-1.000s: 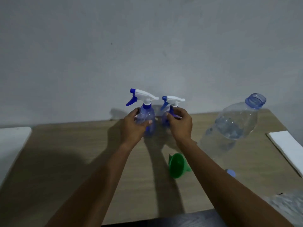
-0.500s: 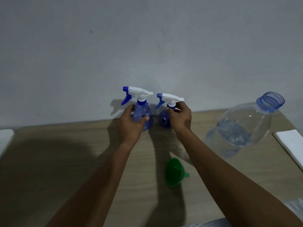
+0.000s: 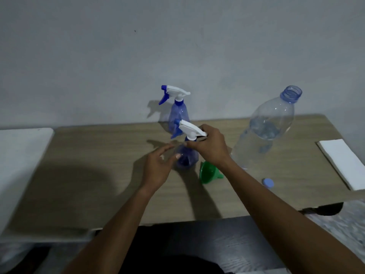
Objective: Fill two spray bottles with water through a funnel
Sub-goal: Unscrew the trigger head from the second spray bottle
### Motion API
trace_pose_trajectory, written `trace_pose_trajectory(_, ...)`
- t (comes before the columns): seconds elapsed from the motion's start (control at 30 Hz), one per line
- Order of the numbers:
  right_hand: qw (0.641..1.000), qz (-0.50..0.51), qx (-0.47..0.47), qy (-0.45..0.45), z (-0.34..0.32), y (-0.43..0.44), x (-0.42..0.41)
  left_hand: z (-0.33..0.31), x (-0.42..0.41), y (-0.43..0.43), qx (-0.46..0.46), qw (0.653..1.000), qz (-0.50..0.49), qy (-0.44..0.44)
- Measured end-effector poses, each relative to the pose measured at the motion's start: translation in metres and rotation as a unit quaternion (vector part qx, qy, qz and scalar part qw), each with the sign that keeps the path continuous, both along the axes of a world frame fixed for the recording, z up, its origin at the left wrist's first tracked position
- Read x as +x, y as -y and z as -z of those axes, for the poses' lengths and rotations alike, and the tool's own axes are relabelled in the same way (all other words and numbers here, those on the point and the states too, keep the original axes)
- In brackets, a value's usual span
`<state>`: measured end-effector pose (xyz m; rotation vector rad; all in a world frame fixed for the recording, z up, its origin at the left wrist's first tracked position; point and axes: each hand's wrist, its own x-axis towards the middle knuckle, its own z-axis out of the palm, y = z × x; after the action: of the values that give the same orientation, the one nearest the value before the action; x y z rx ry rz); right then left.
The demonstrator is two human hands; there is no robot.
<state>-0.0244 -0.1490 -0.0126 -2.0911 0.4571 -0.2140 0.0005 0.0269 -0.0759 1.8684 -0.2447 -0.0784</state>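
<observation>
The right hand has its grip closed on the near spray bottle's neck, mid-counter. The left hand, fingers spread, thumb touching its body. The other spray bottle stands at the back edge.

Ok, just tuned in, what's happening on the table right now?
A person is working on the nearer spray bottle: the right hand grips its white trigger head, while the left hand is open beside its body. The second spray bottle stands untouched by the wall. The green funnel lies on its side on the table, unused. The big water bottle stands uncapped; its cap lies nearby.
</observation>
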Motion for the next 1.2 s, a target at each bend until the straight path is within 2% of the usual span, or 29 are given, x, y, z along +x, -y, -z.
trace_pose_trajectory(0.2,0.995,-0.094,-0.043,0.001,0.020,-0.026,-0.046,0.028,-0.050,-0.032,0.011,0.998,0.048,-0.024)
trace_pose_trajectory(0.3,0.992,-0.103,-0.063,0.021,0.026,-0.035,-0.061,0.035,-0.064,-0.035,0.009,0.998,0.058,-0.026)
trace_pose_trajectory(0.43,0.993,-0.109,-0.043,0.033,0.030,-0.041,-0.074,0.038,-0.073,-0.036,-0.007,0.997,0.073,-0.009)
trace_pose_trajectory(0.63,0.991,-0.114,-0.041,0.047,0.031,-0.046,-0.083,0.046,-0.076,-0.036,-0.023,0.997,0.063,-0.033)
trace_pose_trajectory(0.97,0.960,-0.271,-0.067,0.022,0.030,-0.022,-0.074,0.036,-0.068,-0.046,0.026,0.991,0.112,-0.068)
trace_pose_trajectory(1.07,0.962,-0.260,-0.088,0.002,0.024,-0.027,-0.072,0.036,-0.069,-0.047,0.042,0.991,0.113,-0.061)
trace_pose_trajectory(1.2,0.964,-0.208,-0.163,0.026,0.026,-0.038,-0.071,0.031,-0.070,-0.047,0.049,0.991,0.106,-0.072)
